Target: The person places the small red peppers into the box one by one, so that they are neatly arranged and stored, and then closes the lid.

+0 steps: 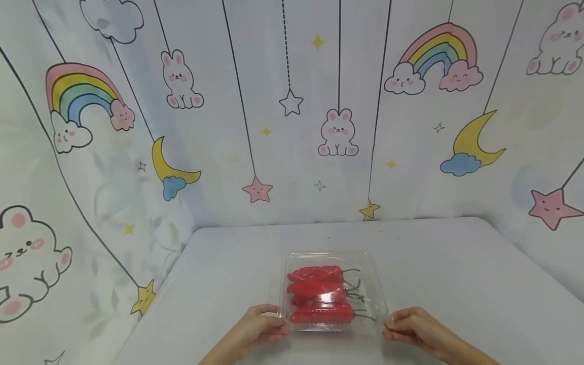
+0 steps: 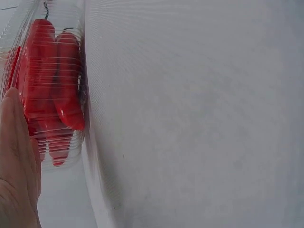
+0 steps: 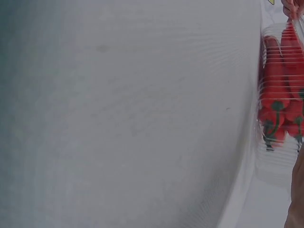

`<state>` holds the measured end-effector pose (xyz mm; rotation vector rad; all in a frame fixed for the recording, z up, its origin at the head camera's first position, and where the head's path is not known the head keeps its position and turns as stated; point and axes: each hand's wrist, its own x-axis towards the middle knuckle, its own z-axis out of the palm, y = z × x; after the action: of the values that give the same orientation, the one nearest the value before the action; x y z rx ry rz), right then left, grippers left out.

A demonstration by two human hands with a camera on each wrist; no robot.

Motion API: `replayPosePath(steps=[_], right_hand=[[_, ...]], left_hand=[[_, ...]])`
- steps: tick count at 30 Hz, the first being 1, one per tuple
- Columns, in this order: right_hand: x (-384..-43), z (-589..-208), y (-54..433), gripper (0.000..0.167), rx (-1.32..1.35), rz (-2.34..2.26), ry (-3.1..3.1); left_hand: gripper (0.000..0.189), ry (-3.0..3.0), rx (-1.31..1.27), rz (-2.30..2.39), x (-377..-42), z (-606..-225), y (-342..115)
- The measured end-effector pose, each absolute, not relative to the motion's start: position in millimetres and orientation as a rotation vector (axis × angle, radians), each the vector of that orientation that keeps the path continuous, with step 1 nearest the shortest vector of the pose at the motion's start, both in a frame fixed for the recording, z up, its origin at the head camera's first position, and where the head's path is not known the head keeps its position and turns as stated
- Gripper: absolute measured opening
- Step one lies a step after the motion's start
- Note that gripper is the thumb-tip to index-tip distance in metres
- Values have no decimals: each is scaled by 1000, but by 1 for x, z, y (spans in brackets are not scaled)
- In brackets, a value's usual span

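Note:
A clear plastic clamshell container (image 1: 377, 299) sits near the front of the table in the head view, its lid over several red chili peppers (image 1: 317, 290). The peppers lie side by side, their thin green stems pointing right. At the near left corner my left hand (image 1: 261, 326) grips the edge between thumb and fingers. My right hand (image 1: 417, 327) pinches the near right corner the same way. Ribbed side walls cross the red peppers (image 2: 40, 71) in the left wrist view, with the left hand (image 2: 16, 156) alongside. Only a sliver of the right hand (image 3: 297, 190) shows in the right wrist view.
A white-covered table (image 1: 228, 274) spreads around the container. Behind it and at both sides hangs a white cloth (image 1: 219, 142) printed with rabbits, rainbows, moons and stars. The table's far edge runs along the foot of that cloth.

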<state>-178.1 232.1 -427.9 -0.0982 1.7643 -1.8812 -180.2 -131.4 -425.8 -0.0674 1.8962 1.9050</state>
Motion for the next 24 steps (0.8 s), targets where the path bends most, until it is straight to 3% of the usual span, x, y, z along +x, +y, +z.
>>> replayPosePath(steps=[12,24], right_hand=[[-177,-428,226,11,-69,-1851,1908],[-180,-421,234,25,-36,-1790,1812]], left_hand=[[37,1921,-92,1871,-182,-428,-130],[37,1911,17,1917,-180,-426,-131]])
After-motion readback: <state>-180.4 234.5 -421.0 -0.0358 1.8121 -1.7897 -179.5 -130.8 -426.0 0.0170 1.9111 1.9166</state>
